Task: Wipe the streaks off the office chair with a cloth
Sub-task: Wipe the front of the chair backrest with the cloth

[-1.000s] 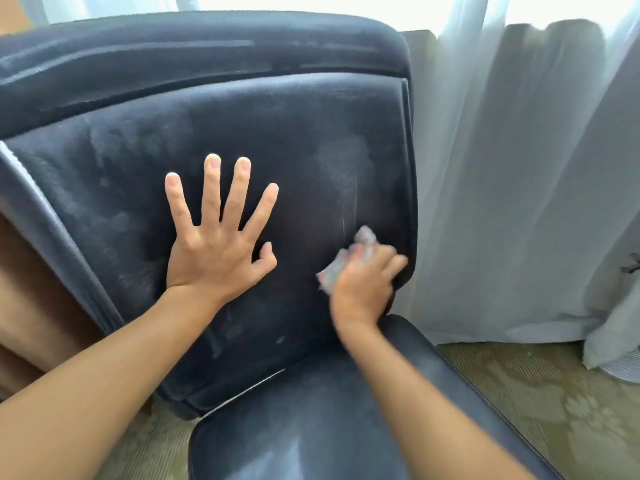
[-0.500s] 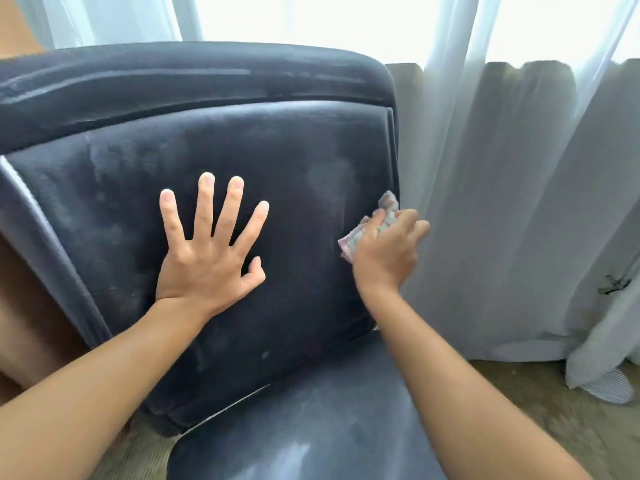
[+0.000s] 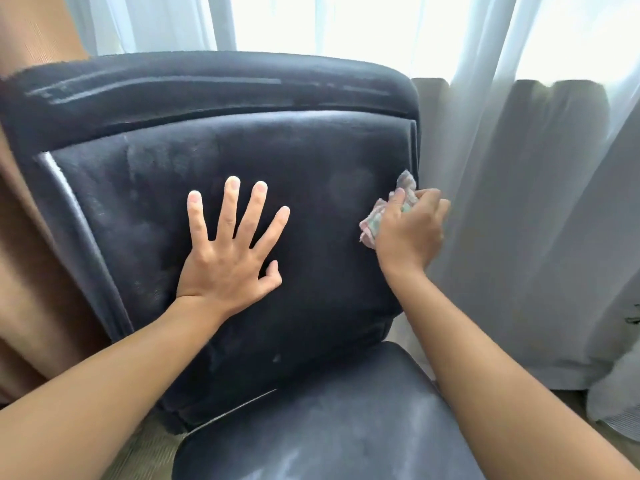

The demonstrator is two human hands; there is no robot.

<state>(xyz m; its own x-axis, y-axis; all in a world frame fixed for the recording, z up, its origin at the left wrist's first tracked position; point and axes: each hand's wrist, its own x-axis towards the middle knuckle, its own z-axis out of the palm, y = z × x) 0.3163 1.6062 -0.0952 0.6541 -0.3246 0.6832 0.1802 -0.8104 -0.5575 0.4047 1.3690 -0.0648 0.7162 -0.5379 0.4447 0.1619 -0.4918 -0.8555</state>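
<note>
A dark blue-black office chair fills the view, its padded backrest [image 3: 311, 161] facing me and its seat [image 3: 329, 427] below. Pale streaks run along the headrest [image 3: 156, 84], and faint smudges mark the backrest and seat. My left hand [image 3: 228, 251] lies flat on the middle of the backrest with its fingers spread, holding nothing. My right hand [image 3: 410, 230] is closed around a crumpled pale pink and green cloth [image 3: 372, 220], which it presses against the backrest's right edge.
Grey and sheer white curtains [image 3: 536, 202] hang directly behind and to the right of the chair, with a bright window above. A brown wooden surface [image 3: 20, 271] stands at the left. Patterned carpet [image 3: 145, 455] shows below.
My right hand has carried the cloth upward along the backrest's right edge. The left hand stays flat on the backrest. My view has tilted down, so the chair sits lower.
</note>
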